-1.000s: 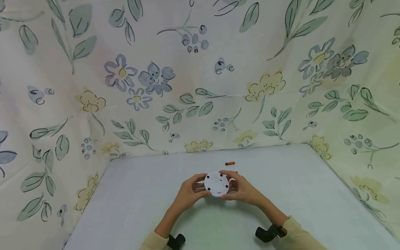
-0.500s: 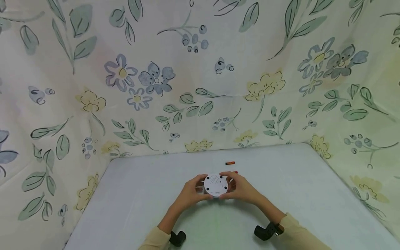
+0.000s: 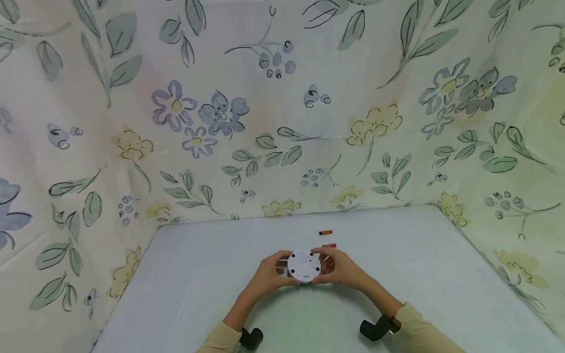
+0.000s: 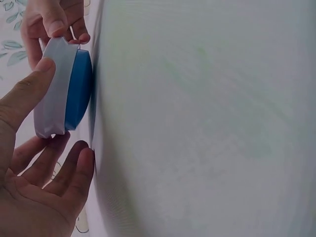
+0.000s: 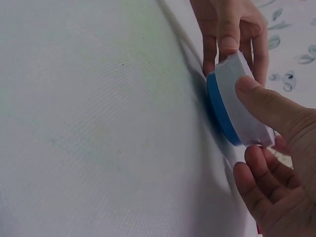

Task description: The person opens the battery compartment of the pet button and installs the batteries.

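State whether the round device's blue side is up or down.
Down: the round device shows white from above; wrist views show its blue side toward the table.

Beige sleeves (image 3: pixel 425 328), black wrist cameras (image 3: pixel 374 330)

Two hands are being shown, one left hand (image 3: pixel 270 273) and one right hand (image 3: pixel 344 269). A single round white device (image 3: pixel 304 266) is being counted across the three views, with one blue section (image 4: pixel 80 91) being revealed on it by the wrist views and four larger dark dots (image 3: pixel 293 255) being displayed on its face. Two small orange-red battery-shaped cylinders are being seen, one far cylinder (image 3: pixel 325 232) and one nearer cylinder (image 3: pixel 329 245). Two beige sleeves (image 3: pixel 220 338) and two black wrist cameras (image 3: pixel 374 330) are being tallied, while one table (image 3: pixel 212 279) and one floral backdrop (image 3: pixel 282 166) are being included.
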Action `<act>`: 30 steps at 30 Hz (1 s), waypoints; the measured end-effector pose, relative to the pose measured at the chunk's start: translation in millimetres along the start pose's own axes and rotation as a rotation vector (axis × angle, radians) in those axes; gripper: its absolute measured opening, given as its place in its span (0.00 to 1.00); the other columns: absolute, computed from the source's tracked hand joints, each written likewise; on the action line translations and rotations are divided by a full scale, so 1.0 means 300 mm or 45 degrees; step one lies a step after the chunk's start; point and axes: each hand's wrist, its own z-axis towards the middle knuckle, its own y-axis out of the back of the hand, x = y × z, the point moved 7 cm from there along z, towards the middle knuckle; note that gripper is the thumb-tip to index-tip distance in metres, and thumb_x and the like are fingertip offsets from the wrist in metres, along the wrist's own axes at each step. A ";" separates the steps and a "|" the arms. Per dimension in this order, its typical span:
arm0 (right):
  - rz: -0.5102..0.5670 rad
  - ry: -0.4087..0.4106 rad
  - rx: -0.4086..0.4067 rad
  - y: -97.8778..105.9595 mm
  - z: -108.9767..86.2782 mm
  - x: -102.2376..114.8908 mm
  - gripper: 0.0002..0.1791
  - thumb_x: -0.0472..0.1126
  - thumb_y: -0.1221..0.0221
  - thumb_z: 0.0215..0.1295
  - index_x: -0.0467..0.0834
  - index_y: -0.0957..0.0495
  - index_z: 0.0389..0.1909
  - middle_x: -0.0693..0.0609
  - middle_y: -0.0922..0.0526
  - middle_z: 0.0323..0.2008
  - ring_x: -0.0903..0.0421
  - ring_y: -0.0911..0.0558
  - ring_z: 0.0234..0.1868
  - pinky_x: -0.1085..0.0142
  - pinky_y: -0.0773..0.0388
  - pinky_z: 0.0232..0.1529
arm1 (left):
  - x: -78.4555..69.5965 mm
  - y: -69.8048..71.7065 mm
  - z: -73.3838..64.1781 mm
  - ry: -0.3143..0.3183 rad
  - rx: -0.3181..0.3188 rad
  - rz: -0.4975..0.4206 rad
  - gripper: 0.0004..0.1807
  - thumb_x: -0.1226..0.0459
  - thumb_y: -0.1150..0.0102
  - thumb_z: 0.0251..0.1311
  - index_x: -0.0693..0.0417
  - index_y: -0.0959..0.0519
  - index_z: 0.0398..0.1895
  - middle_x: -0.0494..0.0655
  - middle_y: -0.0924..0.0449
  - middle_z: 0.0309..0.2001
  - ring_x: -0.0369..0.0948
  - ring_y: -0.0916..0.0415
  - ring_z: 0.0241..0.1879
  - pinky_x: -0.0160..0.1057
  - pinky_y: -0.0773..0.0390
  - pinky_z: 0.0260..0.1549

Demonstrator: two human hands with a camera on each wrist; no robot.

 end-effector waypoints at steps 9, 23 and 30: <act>-0.001 0.003 0.005 -0.003 -0.004 -0.013 0.41 0.42 0.22 0.53 0.36 0.27 0.66 0.48 0.24 0.41 0.50 0.20 0.38 0.63 0.20 0.39 | 0.002 -0.011 0.002 0.040 0.032 0.059 0.41 0.61 0.19 0.50 0.58 0.28 0.67 0.53 0.24 0.62 0.48 0.23 0.55 0.46 0.21 0.50; -0.161 0.110 -0.007 0.027 0.021 0.015 0.36 0.51 0.23 0.54 0.42 0.22 0.63 0.49 0.24 0.55 0.52 0.21 0.52 0.56 0.21 0.51 | -0.011 -0.021 0.009 -0.002 0.031 0.075 0.43 0.59 0.20 0.52 0.61 0.31 0.70 0.57 0.26 0.64 0.50 0.22 0.55 0.45 0.21 0.49; -0.249 0.143 -0.004 0.021 0.037 0.026 0.35 0.52 0.22 0.53 0.45 0.20 0.61 0.51 0.25 0.57 0.50 0.23 0.54 0.53 0.22 0.52 | -0.005 -0.025 0.014 -0.029 0.034 0.047 0.44 0.59 0.20 0.53 0.59 0.32 0.71 0.54 0.27 0.65 0.49 0.25 0.60 0.44 0.21 0.50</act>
